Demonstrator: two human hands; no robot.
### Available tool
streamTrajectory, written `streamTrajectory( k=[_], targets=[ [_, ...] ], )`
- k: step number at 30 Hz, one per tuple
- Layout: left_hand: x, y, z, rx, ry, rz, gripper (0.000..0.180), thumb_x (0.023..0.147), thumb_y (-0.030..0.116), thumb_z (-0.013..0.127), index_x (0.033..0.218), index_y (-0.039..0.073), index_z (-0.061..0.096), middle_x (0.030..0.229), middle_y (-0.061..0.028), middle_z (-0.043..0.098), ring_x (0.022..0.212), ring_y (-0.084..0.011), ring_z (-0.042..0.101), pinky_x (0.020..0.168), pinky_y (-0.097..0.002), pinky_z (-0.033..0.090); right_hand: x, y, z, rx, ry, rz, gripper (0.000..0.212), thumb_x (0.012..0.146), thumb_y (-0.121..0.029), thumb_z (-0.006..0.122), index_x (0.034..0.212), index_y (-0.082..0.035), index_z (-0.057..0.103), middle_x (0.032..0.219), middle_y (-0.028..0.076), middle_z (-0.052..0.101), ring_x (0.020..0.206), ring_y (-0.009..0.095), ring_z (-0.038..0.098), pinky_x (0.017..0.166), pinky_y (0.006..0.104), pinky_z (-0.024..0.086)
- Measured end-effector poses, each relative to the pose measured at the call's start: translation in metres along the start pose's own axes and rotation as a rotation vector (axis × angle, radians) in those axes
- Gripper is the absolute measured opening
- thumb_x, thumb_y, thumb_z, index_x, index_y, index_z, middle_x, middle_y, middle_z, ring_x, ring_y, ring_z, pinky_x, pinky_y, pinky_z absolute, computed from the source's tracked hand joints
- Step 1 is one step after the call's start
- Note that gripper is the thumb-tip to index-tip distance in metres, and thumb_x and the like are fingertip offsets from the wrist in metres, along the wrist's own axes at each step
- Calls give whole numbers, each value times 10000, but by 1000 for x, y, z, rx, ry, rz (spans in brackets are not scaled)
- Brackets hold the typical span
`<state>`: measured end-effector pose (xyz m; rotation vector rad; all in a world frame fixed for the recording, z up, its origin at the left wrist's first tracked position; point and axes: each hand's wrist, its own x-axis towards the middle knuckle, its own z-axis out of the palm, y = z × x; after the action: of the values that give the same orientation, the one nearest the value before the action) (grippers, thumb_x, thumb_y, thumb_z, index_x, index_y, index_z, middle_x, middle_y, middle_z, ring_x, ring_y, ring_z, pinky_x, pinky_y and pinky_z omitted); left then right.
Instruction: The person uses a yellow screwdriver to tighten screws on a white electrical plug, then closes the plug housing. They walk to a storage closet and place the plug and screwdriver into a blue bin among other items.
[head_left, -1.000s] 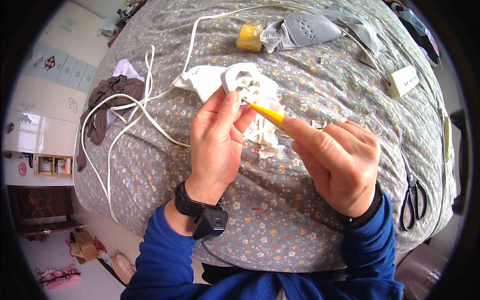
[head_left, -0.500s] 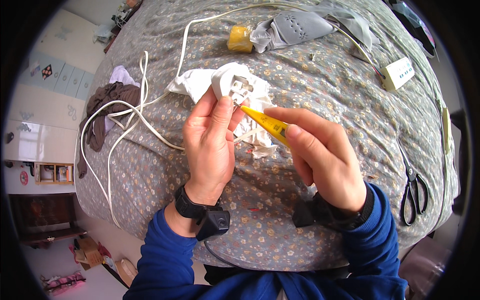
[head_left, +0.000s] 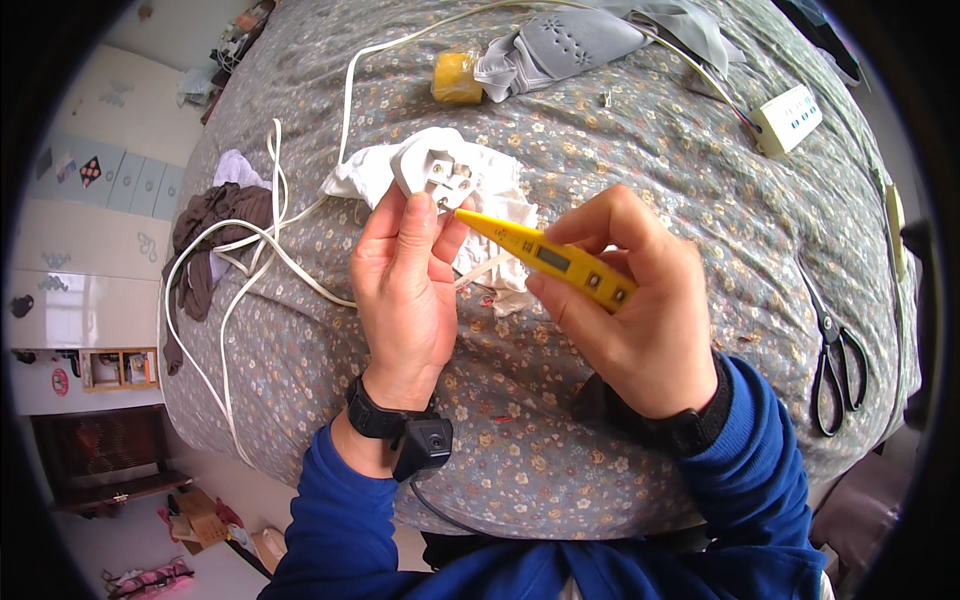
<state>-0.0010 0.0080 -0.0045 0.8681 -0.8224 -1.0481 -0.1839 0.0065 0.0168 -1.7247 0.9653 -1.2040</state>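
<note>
My left hand (head_left: pixel 405 285) pinches a white, rounded plug housing (head_left: pixel 443 170) whose inside faces up, showing small metal parts. Between finger and thumb, my right hand (head_left: pixel 640 295) grips a yellow voltage tester (head_left: pixel 545 252) with a small grey display and two round buttons. Its pointed tip is at the lower edge of the housing, close to my left fingertips; whether it touches metal there I cannot tell. Behind the housing lies a crumpled white cloth (head_left: pixel 512 190). A white cable (head_left: pixel 335 297) passes by my left hand and loops off to the left.
Everything rests on a flowered grey bedspread (head_left: pixel 560 470). Black-handled scissors (head_left: pixel 828 370) lie at the right, a white power strip (head_left: pixel 788 120) at the far right. Yellow tape (head_left: pixel 457 78) and a grey cloth (head_left: pixel 570 48) are at the back; brown clothing (head_left: pixel 215 215) is at the left.
The tester has turned in my right hand, so its display and buttons now show. My left hand and the housing have shifted slightly left in view, as has most of the scene.
</note>
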Motion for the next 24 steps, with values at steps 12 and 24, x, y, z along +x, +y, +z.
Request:
streamTrajectory(
  k=[12, 24],
  targets=[
    [-4, 2, 5, 76, -36, 15, 340, 1036, 125, 510, 1336, -32, 534, 1199, -97, 641, 1069, -144, 639, 929, -293, 542, 4, -2, -8, -464, 65, -364, 137, 784, 3, 742, 879, -41, 653, 684, 76, 572, 538, 205, 583, 468, 324, 450],
    [-4, 1, 5, 65, -44, 98, 354, 1030, 117, 522, 1348, -39, 521, 1252, -111, 613, 1098, -167, 630, 968, -327, 543, 12, 4, -13, 849, -259, 665, 179, 1004, -183, 584, 1122, -53, 622, 772, 37, 627, 565, 26, 486, 469, 175, 317]
  ],
)
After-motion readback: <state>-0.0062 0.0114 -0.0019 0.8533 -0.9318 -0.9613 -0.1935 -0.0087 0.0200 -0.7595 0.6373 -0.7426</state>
